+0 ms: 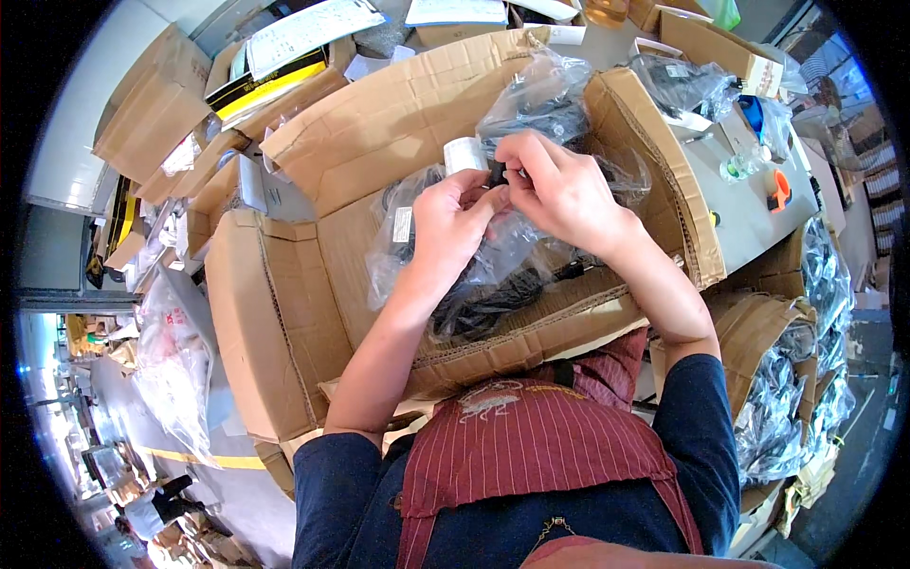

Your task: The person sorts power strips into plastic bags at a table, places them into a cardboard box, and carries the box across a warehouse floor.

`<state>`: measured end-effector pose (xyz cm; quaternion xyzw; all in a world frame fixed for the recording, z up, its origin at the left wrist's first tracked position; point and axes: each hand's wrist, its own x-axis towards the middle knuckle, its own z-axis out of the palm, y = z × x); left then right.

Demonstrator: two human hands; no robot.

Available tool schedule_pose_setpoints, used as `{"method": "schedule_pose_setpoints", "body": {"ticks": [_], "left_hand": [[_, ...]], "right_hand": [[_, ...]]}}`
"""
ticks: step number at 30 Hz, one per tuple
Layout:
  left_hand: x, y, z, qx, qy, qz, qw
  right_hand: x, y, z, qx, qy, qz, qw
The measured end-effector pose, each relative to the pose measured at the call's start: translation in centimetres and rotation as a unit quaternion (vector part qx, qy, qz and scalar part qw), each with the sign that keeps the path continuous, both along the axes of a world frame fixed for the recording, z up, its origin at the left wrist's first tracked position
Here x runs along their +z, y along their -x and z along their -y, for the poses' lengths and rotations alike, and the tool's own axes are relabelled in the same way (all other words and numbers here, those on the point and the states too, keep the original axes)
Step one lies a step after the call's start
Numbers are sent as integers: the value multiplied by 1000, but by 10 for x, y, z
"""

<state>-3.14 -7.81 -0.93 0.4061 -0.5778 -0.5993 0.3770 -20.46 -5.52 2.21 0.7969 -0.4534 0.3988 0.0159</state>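
My left hand (453, 216) and my right hand (559, 188) meet over an open cardboard box (379, 123). Together they pinch a small black part (497, 173) next to a white label roll (464, 154), at the top of a clear plastic bag (493, 261). The bag holds black cables (483, 303) and lies in the box under my hands. A second crumpled clear bag (542, 95) stands just behind my fingers.
Flattened and open cardboard boxes (161, 104) crowd the left and back. A grey table (749, 204) at right carries an orange tool (779, 188) and bagged items (678, 81). More bagged black cables (777, 408) fill boxes at lower right. Another person (152, 512) is at lower left.
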Motion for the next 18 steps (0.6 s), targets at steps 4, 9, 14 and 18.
{"method": "schedule_pose_setpoints", "body": {"ticks": [4, 9, 14, 18], "left_hand": [[-1, -5, 2, -17, -20, -13, 1000], [-3, -8, 3, -28, -54, -68, 996], [0, -7, 1, -51, -58, -53, 996], [8, -7, -3, -50, -80, -74, 993]], "right_hand": [[3, 10, 4, -108, -51, 21, 993], [5, 25, 15, -79, -189, 144, 968], [-3, 29, 20, 57, -223, 92, 969], [-14, 38, 25, -41, -100, 75, 991]]}}
